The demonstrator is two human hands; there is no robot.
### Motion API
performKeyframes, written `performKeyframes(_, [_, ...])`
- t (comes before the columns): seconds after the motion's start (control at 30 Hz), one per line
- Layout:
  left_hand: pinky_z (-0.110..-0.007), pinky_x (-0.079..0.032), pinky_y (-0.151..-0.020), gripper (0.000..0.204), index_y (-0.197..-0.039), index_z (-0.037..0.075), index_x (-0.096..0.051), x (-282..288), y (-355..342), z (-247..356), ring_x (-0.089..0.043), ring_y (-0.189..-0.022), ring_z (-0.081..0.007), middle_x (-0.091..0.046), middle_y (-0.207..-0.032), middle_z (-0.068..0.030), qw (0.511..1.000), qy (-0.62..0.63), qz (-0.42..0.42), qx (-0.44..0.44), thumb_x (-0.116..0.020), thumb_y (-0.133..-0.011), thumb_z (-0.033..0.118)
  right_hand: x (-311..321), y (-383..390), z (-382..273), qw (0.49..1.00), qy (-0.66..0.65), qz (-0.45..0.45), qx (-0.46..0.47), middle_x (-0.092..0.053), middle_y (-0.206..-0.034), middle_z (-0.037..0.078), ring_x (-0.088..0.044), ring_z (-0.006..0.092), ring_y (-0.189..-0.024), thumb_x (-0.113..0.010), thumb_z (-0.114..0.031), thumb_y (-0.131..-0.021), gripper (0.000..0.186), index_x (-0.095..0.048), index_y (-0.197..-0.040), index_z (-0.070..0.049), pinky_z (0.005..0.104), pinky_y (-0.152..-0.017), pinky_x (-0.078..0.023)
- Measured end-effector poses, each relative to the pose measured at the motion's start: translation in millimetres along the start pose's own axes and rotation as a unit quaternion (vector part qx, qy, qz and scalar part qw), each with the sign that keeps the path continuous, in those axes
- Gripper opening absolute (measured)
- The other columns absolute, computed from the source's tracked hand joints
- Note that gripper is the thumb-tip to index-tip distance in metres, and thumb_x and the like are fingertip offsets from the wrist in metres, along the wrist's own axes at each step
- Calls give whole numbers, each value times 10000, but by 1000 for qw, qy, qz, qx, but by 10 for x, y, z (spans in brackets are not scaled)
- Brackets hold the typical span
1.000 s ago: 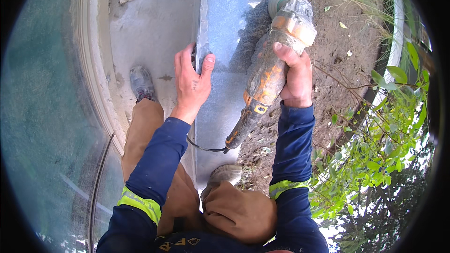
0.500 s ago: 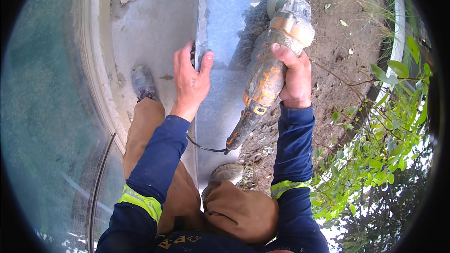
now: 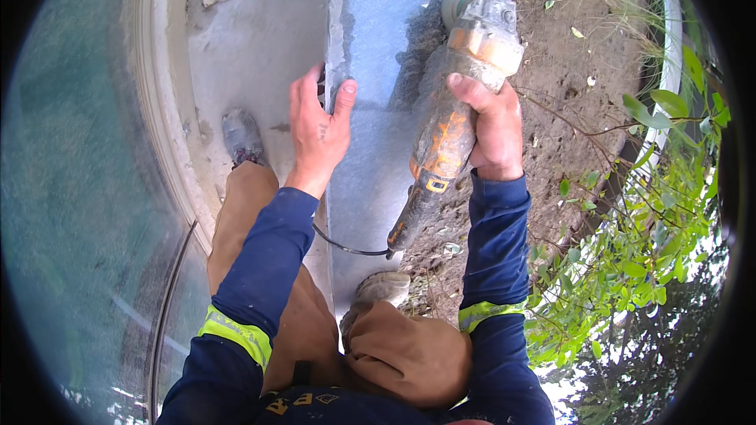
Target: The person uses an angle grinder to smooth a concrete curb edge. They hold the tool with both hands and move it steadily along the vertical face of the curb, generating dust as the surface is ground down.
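Angle grinder [image 3: 450, 130], dust-caked, orange and black, shown along the right edge of the grey slab [image 3: 374, 165]; its disc [image 3: 457, 4] is placed at that edge toward the far end, and its tail [image 3: 408, 220] is pointed toward the near end. Compared with the frame one second earlier, the tail has been swung slightly toward the slab's right edge, while the disc has been kept beside the same edge; the left grip is found in almost the same place. By the right grip [image 3: 496, 130] the grinder's body is enclosed, the thumb laid over the top and the fingers largely hidden. By the left grip [image 3: 321, 138] the slab's left edge is straddled, thumb and fingers spread apart; whether that edge is pinched cannot be told. Black cord [image 3: 346, 249] is led from the tail across the left edge and beneath the left sleeve [image 3: 268, 256]. Bare soil [image 3: 567, 86] is seen beyond the right edge. Contact between disc and slab cannot be determined.
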State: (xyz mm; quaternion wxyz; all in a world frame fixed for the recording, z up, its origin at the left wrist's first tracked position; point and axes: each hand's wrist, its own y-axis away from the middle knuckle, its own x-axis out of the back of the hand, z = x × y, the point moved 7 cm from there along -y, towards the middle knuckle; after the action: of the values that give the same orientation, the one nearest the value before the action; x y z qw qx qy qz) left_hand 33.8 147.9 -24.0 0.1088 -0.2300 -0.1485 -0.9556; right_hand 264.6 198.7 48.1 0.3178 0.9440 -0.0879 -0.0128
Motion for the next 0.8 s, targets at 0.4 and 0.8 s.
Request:
performKeyframes(0.4, [-401, -496, -926, 565, -1328, -13, -582, -10, -7, -18, -643, -1033, -286, -615, -1160, -180, 1000, 11, 3, -2, -649, -1014, 452, 90, 64, -15, 999, -30, 5, -25, -683, -1074, 87, -659, 189, -926, -771, -108, -809, 504, -598, -1262, 29, 352, -853, -541])
performKeyframes(0.8, [-399, -505, -906, 572, -1309, -18, -589, -17, -19, -38, -650, -1009, -280, -611, -1143, -180, 1000, 5, 3, -11, -642, -1015, 470, 34, 345, 146, 998, -48, -23, -38, -688, -1051, 153, -707, 251, -871, -713, -186, -860, 532, -548, -1314, 38, 400, -768, -598])
